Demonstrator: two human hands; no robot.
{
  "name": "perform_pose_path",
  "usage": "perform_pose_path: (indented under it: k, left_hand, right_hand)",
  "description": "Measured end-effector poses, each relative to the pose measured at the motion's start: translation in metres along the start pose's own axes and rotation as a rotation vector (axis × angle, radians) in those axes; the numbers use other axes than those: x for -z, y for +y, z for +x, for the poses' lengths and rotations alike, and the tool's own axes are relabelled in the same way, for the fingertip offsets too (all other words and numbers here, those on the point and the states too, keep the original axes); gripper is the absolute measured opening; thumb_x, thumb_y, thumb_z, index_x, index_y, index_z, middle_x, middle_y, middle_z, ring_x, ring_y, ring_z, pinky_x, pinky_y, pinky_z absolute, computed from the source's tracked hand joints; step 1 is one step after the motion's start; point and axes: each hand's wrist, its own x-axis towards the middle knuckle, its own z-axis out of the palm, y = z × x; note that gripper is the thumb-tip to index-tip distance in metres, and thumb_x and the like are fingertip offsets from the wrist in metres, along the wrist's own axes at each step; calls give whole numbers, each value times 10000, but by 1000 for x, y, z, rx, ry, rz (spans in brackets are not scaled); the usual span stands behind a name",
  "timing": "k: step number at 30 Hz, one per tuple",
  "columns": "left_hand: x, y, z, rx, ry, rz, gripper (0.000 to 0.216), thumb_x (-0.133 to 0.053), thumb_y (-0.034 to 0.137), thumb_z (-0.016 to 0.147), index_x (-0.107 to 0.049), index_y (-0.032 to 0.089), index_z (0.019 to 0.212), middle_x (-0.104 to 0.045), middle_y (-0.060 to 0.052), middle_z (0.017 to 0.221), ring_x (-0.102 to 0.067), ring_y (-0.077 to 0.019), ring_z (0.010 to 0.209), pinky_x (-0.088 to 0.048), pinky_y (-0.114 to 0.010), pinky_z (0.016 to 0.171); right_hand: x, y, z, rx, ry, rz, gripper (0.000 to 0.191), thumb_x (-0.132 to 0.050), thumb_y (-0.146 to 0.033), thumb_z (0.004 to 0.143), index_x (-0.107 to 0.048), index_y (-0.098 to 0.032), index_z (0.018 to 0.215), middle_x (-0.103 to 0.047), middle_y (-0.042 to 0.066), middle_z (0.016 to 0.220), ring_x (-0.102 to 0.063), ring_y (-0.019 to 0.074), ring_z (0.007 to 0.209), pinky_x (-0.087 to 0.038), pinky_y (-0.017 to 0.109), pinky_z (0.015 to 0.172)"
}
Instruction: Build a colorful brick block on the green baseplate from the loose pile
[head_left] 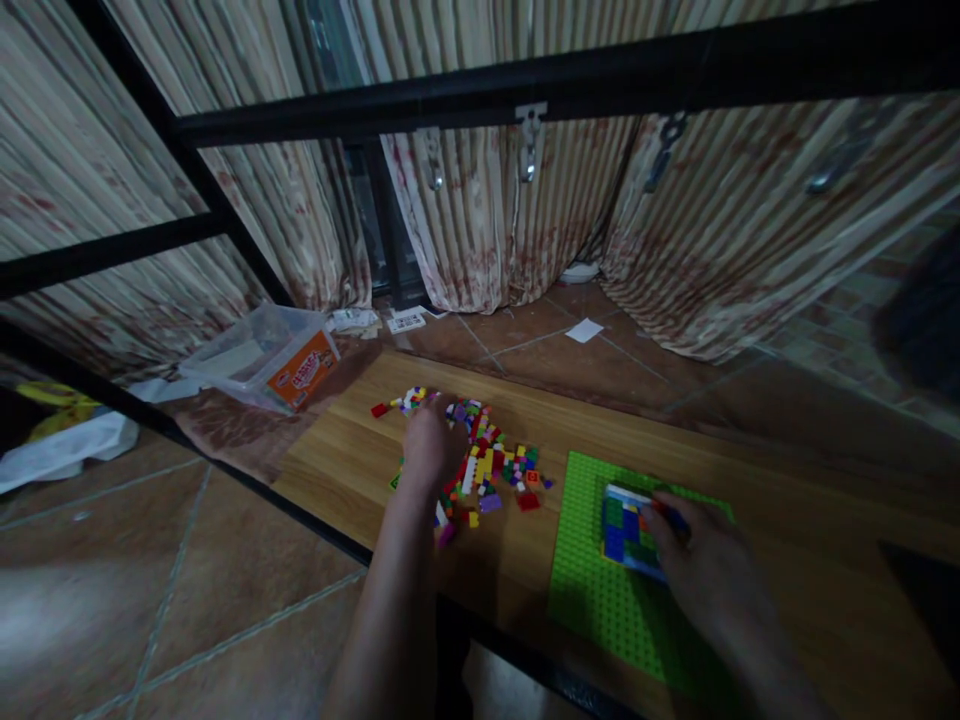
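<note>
My left hand (435,445) reaches down into a loose pile of coloured toy bricks (487,465) on the wooden table. Its fingers are hidden behind the back of the hand, so what they touch does not show. My right hand (701,550) is over a green studded baseplate (585,560), its fingers closed around a dark blue toy brick (677,520). Right beside those fingers a small brick build (622,525) with a white rim and blue and green bricks stands on the baseplate. My fingers cover its right part.
The wooden table (345,430) has a dark metal edge. A clear plastic box (247,365) with an orange label stands beyond its left end. Papers (585,330) lie on the tiled floor. A black metal frame (465,95) crosses in front of striped curtains (465,220).
</note>
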Motion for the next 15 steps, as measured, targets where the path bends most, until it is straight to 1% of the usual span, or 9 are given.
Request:
perform_pose_path:
  k: [1, 3, 5, 7, 10, 12, 15]
  left_hand:
    - [3, -6, 1, -3, -17, 52, 460, -563, 149, 770, -600, 116, 1227, -611, -166, 1267, -548, -289, 1188, -410, -397, 1017]
    - [8, -16, 2, 4, -97, 122, 582, -606, 190, 748, -526, 128, 1321, -541, -168, 1358, -473, -311, 1268, -372, -421, 1052]
    - [11, -22, 1, 17, -199, 160, 701, -649, 212, 710, -461, 144, 1382, -490, -160, 1413, -423, -336, 1304, -363, -444, 1054]
    - [13, -24, -1, 30, -265, 180, 774, -671, 188, 668, -434, 156, 1403, -462, -149, 1442, -400, -352, 1314, -368, -450, 1042]
    - [13, -25, -2, 44, -259, 190, 763, -658, 150, 661, -446, 163, 1394, -485, -147, 1424, -421, -348, 1293, -391, -432, 1011]
    - [13, -24, -2, 45, -242, 193, 710, -638, 143, 684, -474, 168, 1375, -537, -153, 1370, -456, -340, 1262, -412, -424, 981]
    - [14, -24, -1, 25, -249, 186, 640, -629, 144, 699, -528, 173, 1330, -600, -153, 1285, -491, -340, 1227, -428, -432, 958]
  right_hand:
    - [0, 0, 0, 3, 1, 0, 499, -360, -476, 895, -659, -117, 1068, -653, 172, 1052, -622, 299, 963, -474, 439, 918]
    - [-1, 1, 1, 9, 1, -7, 497, -361, -476, 894, -660, -118, 1066, -655, 173, 1052, -621, 303, 964, -477, 441, 912]
    - [-1, 1, 1, 17, -4, -12, 496, -359, -475, 897, -658, -120, 1072, -656, 172, 1056, -621, 304, 960, -482, 443, 901]
    - [-2, 2, 1, 27, -7, -9, 498, -355, -473, 900, -656, -118, 1077, -656, 172, 1061, -622, 303, 959, -482, 441, 902]
    - [-2, 3, 2, 28, -5, 3, 502, -358, -475, 896, -658, -112, 1069, -656, 175, 1057, -622, 304, 951, -482, 441, 901]
    - [-2, 3, 2, 28, -9, 11, 502, -365, -478, 892, -661, -111, 1066, -657, 175, 1049, -623, 303, 946, -484, 439, 896]
    - [-2, 3, 1, 14, -13, 28, 504, -367, -482, 887, -663, -116, 1067, -652, 173, 1055, -622, 303, 954, -479, 442, 904]
